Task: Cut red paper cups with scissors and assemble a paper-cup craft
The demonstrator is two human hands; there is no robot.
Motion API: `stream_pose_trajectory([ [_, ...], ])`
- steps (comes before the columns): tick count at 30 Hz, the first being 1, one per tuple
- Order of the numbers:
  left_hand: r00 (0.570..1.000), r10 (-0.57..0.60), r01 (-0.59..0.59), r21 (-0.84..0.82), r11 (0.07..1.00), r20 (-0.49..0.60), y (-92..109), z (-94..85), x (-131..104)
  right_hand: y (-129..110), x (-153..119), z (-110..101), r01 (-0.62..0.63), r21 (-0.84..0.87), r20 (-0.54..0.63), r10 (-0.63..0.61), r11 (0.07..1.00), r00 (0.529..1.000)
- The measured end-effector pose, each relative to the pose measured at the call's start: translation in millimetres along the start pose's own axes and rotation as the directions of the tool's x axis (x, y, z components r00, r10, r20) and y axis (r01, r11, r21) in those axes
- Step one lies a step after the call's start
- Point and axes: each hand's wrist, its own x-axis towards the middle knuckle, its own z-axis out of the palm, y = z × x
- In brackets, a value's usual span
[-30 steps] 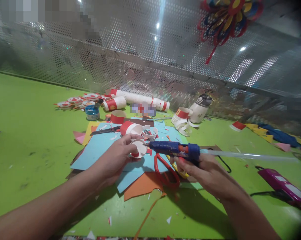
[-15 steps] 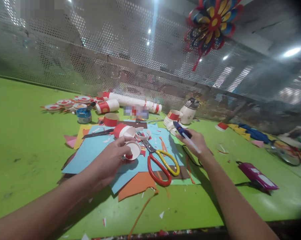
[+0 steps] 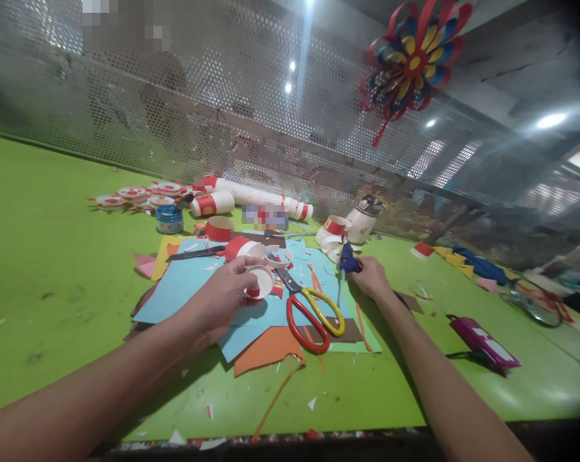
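My left hand (image 3: pixel 225 292) pinches a short white paper cup piece (image 3: pixel 260 283) with a bit of red on it, held above light blue paper sheets (image 3: pixel 179 292). My right hand (image 3: pixel 371 278) grips a blue glue gun (image 3: pixel 349 258); a pale glue stick (image 3: pixel 342 289) sticks out from it and hangs downward. Between the hands lie large scissors (image 3: pixel 289 281) with one red and one yellow handle. Just beyond my left fingers are a red-and-white cup piece (image 3: pixel 243 248) and a white cut ring (image 3: pixel 282 258).
A blue-labelled jar (image 3: pixel 169 219), a red ring (image 3: pixel 219 228) and a long white tube of cups (image 3: pixel 251 196) stand or lie further back. A white bottle (image 3: pixel 364 221) is behind the glue gun. At right lies a purple case (image 3: pixel 485 341). Orange paper (image 3: pixel 265 350) is in front.
My right hand has turned the glue gun, so the glue stick hangs down instead of lying toward my wrist. My left hand keeps its hold on the cup piece. The view has shifted slightly.
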Motion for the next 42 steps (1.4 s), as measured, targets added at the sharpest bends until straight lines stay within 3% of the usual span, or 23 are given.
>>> stream_pose_trajectory([
  [8,1.000,0.008,-0.008,0.007,1.000,0.027,-4.1,-2.1,2.1,3.1,-4.6,1.4,0.053,0.006,0.000,-0.053,0.999,0.999],
  [14,0.996,-0.035,0.040,-0.065,0.997,0.078,-1.7,0.5,0.2,-3.2,-12.5,-32.9,0.101,0.103,-0.178,-0.081,0.990,0.981],
  [17,0.994,-0.051,0.059,-0.077,0.995,0.091,-0.9,1.1,0.1,-29.5,-33.7,-58.8,0.128,0.191,-0.308,-0.064,0.973,0.949],
  [19,0.994,-0.060,0.067,-0.082,0.994,0.090,-1.0,1.6,0.4,-59.1,-56.9,-71.5,0.211,0.254,-0.350,-0.114,0.944,0.930],
  [20,0.994,-0.061,0.069,-0.085,0.994,0.093,-1.2,1.9,0.5,-76.3,-69.8,-75.3,0.295,0.293,-0.361,-0.181,0.909,0.915],
  [22,0.994,-0.050,0.059,-0.084,0.995,0.102,-1.9,2.7,0.4,-110.8,-94.4,-77.1,0.542,0.437,-0.362,-0.411,0.718,0.837],
  [23,0.994,-0.043,0.051,-0.082,0.995,0.105,-2.4,3.2,0.2,-126.2,-104.6,-75.3,0.606,0.462,-0.347,-0.497,0.647,0.795],
  [24,0.994,-0.034,0.043,-0.081,0.996,0.107,-2.8,3.7,-0.1,-139.4,-112.7,-72.1,0.653,0.458,-0.329,-0.568,0.603,0.755],
  [26,0.994,-0.024,0.034,-0.088,0.996,0.105,-3.5,4.9,-1.1,-157.6,-122.5,-63.9,0.678,0.429,-0.261,-0.637,0.596,0.725],
  [33,0.996,-0.028,0.036,-0.094,0.995,0.079,-4.5,11.5,-5.2,-167.5,-125.2,-50.2,0.587,0.433,-0.228,-0.546,0.685,0.806],
  [42,0.996,-0.031,0.042,-0.122,0.992,0.089,-8.9,14.7,-9.0,-170.5,-126.6,-46.9,0.464,0.643,-0.224,-0.430,0.609,0.875],
])
